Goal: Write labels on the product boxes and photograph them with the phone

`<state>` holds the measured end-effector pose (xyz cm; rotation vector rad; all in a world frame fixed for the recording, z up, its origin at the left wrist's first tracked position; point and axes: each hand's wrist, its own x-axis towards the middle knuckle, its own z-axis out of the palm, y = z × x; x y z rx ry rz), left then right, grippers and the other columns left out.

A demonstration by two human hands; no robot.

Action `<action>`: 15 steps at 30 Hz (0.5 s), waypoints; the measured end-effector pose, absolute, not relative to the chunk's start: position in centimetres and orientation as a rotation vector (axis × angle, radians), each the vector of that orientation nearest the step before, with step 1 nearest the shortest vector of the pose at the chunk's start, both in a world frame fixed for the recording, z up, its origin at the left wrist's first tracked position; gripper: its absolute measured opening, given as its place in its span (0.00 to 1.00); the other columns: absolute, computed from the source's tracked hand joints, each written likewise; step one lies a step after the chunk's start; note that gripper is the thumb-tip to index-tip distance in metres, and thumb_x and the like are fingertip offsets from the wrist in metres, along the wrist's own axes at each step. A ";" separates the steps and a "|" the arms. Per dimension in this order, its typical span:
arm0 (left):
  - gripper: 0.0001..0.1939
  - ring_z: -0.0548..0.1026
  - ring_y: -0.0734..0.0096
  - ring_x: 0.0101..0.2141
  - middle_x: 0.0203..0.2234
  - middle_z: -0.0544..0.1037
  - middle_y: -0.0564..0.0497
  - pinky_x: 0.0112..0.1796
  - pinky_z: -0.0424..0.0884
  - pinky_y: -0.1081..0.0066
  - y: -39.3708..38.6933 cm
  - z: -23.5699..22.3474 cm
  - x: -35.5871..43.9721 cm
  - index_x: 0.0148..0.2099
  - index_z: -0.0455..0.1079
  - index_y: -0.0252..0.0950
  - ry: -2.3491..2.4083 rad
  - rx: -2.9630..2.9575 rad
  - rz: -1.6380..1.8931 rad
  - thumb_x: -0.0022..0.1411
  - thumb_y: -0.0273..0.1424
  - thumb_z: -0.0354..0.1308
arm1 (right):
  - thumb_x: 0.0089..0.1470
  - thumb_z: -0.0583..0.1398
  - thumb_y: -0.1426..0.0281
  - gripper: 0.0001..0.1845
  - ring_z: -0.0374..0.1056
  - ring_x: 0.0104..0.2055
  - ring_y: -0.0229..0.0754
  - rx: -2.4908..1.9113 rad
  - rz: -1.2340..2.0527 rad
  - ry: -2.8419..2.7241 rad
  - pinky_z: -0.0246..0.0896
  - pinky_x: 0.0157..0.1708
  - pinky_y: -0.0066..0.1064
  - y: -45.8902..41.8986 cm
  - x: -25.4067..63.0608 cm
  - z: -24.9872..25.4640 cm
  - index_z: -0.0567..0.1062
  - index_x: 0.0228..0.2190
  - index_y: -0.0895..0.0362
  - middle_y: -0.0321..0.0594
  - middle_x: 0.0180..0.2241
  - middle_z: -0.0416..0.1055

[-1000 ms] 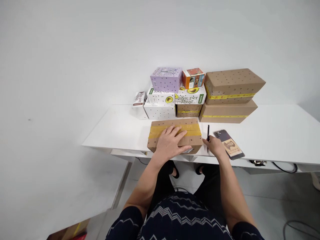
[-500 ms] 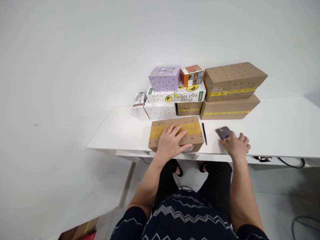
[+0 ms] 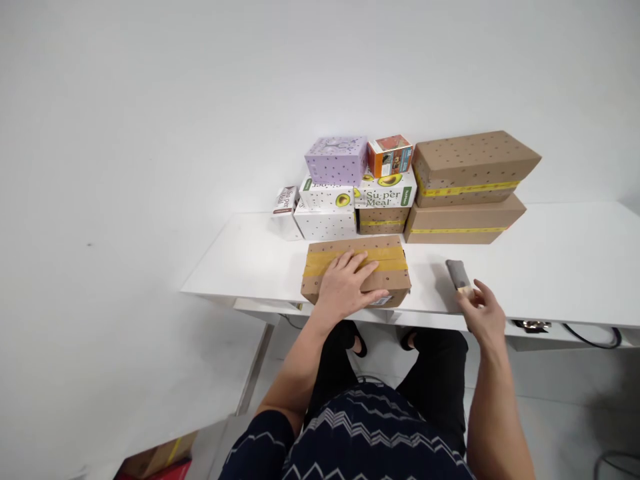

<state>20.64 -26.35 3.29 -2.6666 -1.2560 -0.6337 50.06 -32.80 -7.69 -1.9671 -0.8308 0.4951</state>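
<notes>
A brown cardboard box (image 3: 395, 270) with wide yellow tape lies near the front edge of the white table (image 3: 250, 260). Resting flat on its top is my left hand (image 3: 345, 283), fingers spread over the tape. To the right, my right hand (image 3: 484, 313) pinches the lower end of a dark grey phone (image 3: 457, 273) between thumb and fingers. The phone is tilted up, seen at a steep angle, with a pale yellowish patch near the fingers.
Along the wall stand white avocado-print boxes (image 3: 327, 223), a purple box (image 3: 335, 163), a small orange box (image 3: 390, 157) and stacked brown boxes (image 3: 465, 223). A black cable (image 3: 595, 340) hangs under the table's front edge at right.
My right hand has tilted the phone up from the tabletop and moved slightly right. The black pen beside the box no longer shows. My left hand stays on the box.
</notes>
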 end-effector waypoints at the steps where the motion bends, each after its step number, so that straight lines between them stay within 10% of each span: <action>1: 0.30 0.64 0.55 0.57 0.55 0.71 0.49 0.55 0.63 0.57 -26.3 3.3 20.6 0.55 0.69 0.42 -1.255 -2.668 -0.633 0.59 0.55 0.51 | 0.40 0.61 0.56 0.37 0.69 0.43 0.51 -1.782 0.639 -0.693 0.62 0.46 0.46 -33.3 49.7 -7.0 0.70 0.52 0.58 0.48 0.43 0.73; 15: 0.23 0.63 0.54 0.57 0.54 0.71 0.46 0.54 0.63 0.57 -26.3 3.9 20.5 0.56 0.67 0.41 -1.310 -2.787 -0.549 0.58 0.38 0.57 | 0.53 0.51 0.50 0.30 0.73 0.42 0.51 -0.363 1.935 -0.308 0.70 0.41 0.47 -34.1 36.2 3.9 0.73 0.47 0.58 0.49 0.43 0.76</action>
